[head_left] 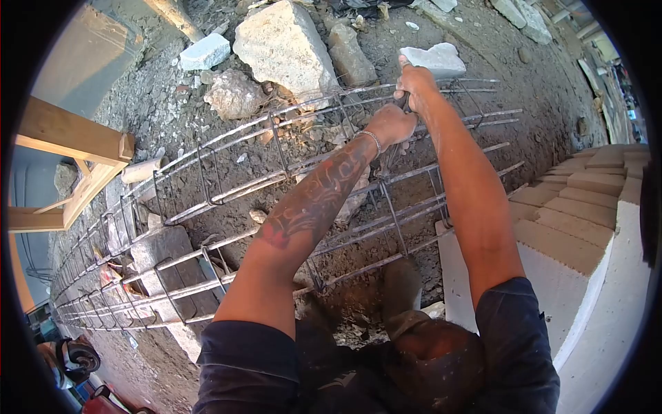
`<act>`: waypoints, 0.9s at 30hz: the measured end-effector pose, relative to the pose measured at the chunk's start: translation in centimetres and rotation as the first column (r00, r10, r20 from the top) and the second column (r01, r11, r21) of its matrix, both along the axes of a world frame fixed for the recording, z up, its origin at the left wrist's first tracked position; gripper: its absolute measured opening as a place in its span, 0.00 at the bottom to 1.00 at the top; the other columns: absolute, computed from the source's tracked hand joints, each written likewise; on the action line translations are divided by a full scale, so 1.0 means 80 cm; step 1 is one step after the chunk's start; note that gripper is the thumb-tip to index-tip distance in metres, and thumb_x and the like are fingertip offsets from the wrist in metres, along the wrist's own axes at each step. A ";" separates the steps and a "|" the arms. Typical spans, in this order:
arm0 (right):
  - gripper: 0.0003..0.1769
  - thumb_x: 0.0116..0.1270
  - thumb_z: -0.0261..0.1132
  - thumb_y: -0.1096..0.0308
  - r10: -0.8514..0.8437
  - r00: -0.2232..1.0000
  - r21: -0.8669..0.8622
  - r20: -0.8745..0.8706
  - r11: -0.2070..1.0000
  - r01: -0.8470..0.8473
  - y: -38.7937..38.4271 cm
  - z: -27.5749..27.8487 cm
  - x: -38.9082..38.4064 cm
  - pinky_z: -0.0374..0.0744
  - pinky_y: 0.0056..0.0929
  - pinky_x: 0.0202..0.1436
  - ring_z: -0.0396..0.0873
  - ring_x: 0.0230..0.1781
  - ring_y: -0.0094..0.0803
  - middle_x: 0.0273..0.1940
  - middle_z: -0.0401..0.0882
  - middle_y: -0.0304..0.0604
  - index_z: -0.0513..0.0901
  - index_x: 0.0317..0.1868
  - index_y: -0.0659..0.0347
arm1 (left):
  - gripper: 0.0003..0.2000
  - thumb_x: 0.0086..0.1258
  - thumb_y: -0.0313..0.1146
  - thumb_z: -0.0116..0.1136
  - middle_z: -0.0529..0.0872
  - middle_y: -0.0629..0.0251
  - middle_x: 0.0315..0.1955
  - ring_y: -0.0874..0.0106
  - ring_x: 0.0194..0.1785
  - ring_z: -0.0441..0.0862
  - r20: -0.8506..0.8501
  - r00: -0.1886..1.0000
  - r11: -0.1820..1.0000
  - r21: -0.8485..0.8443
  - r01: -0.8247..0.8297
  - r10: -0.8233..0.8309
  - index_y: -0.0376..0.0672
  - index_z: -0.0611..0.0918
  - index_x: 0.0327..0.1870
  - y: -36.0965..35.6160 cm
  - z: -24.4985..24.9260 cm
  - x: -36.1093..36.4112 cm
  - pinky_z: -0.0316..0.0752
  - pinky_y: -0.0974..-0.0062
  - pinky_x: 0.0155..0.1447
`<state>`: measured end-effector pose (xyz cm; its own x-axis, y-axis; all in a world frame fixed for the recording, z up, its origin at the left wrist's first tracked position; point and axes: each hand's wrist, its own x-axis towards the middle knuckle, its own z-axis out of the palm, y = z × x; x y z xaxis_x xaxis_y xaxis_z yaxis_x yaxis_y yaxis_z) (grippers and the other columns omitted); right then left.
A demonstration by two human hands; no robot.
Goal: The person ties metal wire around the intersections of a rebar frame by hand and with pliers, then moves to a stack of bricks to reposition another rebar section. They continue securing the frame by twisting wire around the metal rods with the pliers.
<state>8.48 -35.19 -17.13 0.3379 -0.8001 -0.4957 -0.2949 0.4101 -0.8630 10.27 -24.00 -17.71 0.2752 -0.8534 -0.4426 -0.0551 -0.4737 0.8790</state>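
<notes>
A long steel rebar cage (238,194) runs across the ground in front of me, its bars joined by square stirrups (394,217). My left hand (392,124), with a bracelet at the wrist, is closed over the far part of the cage. Just beyond it, my right hand (416,81) is closed too, its thumb pointing up. A thin dark metal piece shows between the two hands; its kind and which hand grips it are hard to make out. Both hands are close to the far upper bars, and the fingers of the left are partly hidden.
Big pale rocks (286,52) lie past the cage, and a white stone (436,61) sits behind my right hand. Stacked blocks (572,207) stand at the right. A wooden frame (72,138) is at the left. Under the cage rests a grey block (162,248).
</notes>
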 end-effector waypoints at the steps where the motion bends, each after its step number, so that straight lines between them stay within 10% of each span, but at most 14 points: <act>1: 0.25 0.67 0.57 0.51 -0.033 0.999 0.029 -0.001 0.999 0.033 -0.003 -0.007 -0.001 0.64 0.32 0.15 0.61 0.13 0.31 0.18 0.66 0.44 0.71 0.27 0.69 | 0.17 0.63 0.38 0.49 0.77 0.59 0.17 0.68 0.18 0.77 -0.035 0.999 0.999 0.040 0.006 -0.005 0.31 0.75 0.23 0.000 0.002 -0.002 0.75 0.70 0.25; 11: 0.21 0.67 0.57 0.52 0.078 0.995 0.184 0.055 0.979 -0.087 -0.008 -0.041 0.004 0.63 0.27 0.15 0.58 0.13 0.28 0.18 0.62 0.38 0.69 0.31 0.64 | 0.12 0.63 0.37 0.55 0.77 0.63 0.25 0.72 0.23 0.77 -0.347 0.936 0.998 0.055 -0.035 0.052 0.35 0.75 0.32 0.008 -0.011 0.009 0.77 0.72 0.28; 15: 0.19 0.67 0.57 0.51 -0.030 0.804 0.403 0.593 0.876 -0.265 -0.009 -0.002 -0.021 0.59 0.21 0.18 0.54 0.14 0.19 0.18 0.58 0.30 0.66 0.29 0.56 | 0.08 0.64 0.34 0.56 0.75 0.66 0.23 0.75 0.21 0.73 -0.558 0.829 1.000 -0.029 0.005 -0.021 0.39 0.75 0.33 0.017 0.018 0.016 0.73 0.76 0.28; 17: 0.18 0.69 0.55 0.51 0.051 0.489 0.218 0.871 0.852 -0.476 -0.011 0.022 -0.029 0.60 0.19 0.20 0.56 0.16 0.18 0.19 0.59 0.29 0.66 0.30 0.56 | 0.07 0.64 0.32 0.57 0.72 0.71 0.20 0.78 0.19 0.67 -0.826 0.541 0.982 -0.191 -0.005 -0.158 0.42 0.73 0.29 0.012 0.027 0.014 0.68 0.78 0.28; 27: 0.20 0.65 0.58 0.47 0.345 0.547 -0.056 0.763 0.878 -0.475 0.029 0.092 -0.031 0.67 0.19 0.25 0.64 0.19 0.18 0.23 0.66 0.29 0.70 0.38 0.57 | 0.08 0.59 0.31 0.59 0.67 0.74 0.13 0.76 0.15 0.64 -0.403 0.914 0.939 -0.298 -0.174 0.041 0.43 0.74 0.23 0.029 0.055 -0.013 0.65 0.71 0.23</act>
